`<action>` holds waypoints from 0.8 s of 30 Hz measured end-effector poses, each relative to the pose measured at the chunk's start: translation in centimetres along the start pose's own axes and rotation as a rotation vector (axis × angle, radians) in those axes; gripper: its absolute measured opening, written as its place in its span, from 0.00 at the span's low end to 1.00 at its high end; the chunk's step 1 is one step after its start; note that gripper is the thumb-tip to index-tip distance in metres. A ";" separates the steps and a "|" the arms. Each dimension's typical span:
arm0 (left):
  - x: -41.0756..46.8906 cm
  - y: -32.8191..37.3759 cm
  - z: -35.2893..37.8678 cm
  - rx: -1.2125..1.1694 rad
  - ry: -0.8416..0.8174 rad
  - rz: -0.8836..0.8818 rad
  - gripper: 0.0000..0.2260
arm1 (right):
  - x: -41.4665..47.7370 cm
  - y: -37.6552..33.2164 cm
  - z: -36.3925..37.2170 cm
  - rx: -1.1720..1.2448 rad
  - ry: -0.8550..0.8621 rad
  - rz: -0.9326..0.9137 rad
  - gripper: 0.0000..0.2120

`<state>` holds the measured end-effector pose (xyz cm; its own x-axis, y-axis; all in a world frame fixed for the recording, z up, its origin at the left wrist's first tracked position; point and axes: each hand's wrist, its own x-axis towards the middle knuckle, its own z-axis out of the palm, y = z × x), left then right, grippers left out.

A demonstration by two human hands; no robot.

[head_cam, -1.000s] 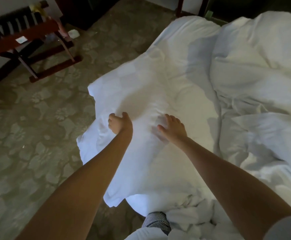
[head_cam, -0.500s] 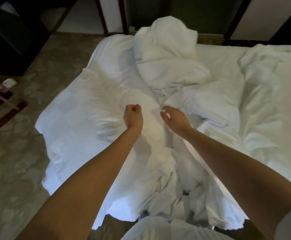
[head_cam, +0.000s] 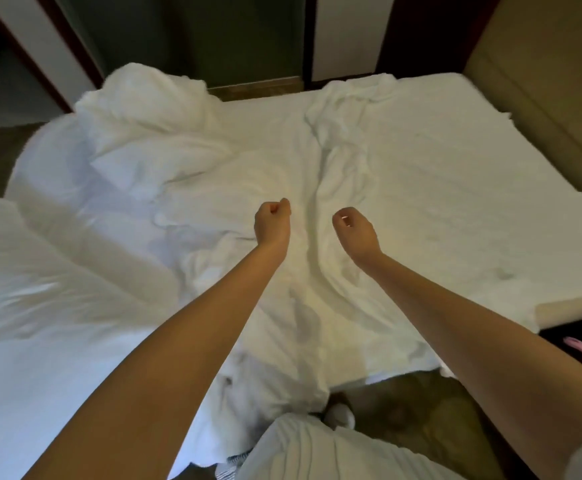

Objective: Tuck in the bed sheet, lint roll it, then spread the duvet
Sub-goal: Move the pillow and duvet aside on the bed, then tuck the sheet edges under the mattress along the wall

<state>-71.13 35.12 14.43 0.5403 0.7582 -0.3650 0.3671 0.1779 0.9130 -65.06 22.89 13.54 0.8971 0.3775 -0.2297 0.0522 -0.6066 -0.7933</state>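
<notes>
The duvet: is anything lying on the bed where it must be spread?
No separate object shows. The duvet is bunched at left; a rumpled ridge of white fabric runs down the middle of the sheet.

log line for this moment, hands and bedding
left hand: fisted, looks empty | right hand: curled, grip unclear | duvet: bunched far left | bed sheet: wrinkled

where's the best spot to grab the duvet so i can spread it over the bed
Take the duvet by the folded corner jutting toward you on its near-left side, coming from the left edge of the bed. It lies heaped at the far left, and that corner looks like the one free edge your fingers can close around; the rest is bunched.
</notes>
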 end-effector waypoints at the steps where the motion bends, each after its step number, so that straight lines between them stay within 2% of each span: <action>1: -0.7 0.0 2.1 0.025 -0.030 0.000 0.07 | 0.2 1.5 -2.0 -0.029 -0.010 0.022 0.13; 6: -2.1 -0.9 10.8 0.154 -0.197 -0.001 0.06 | 1.7 8.8 -8.8 -0.065 -0.012 0.164 0.15; 14: -1.2 -3.5 22.3 0.366 -0.407 -0.078 0.07 | 3.3 17.7 -15.3 -0.027 0.001 0.342 0.14; 19: 3.0 -6.1 27.5 0.537 -0.450 -0.237 0.09 | 8.5 20.2 -15.4 -0.068 -0.117 0.372 0.14; 20: 4.2 -6.8 28.2 0.574 -0.425 -0.301 0.13 | 9.7 20.6 -14.8 -0.080 -0.156 0.371 0.15; 22: 6.2 -8.4 29.1 0.649 -0.319 -0.482 0.29 | 11.8 21.5 -13.4 -0.085 -0.229 0.373 0.16; 24: 7.5 -10.2 29.3 0.670 -0.303 -0.633 0.42 | 13.2 22.3 -11.8 -0.063 -0.322 0.383 0.18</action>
<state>-48.63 20.56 -2.92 0.2319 0.4348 -0.8702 0.9617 0.0319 0.2723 -46.91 6.03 -0.55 0.6765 0.3103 -0.6679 -0.2188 -0.7813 -0.5846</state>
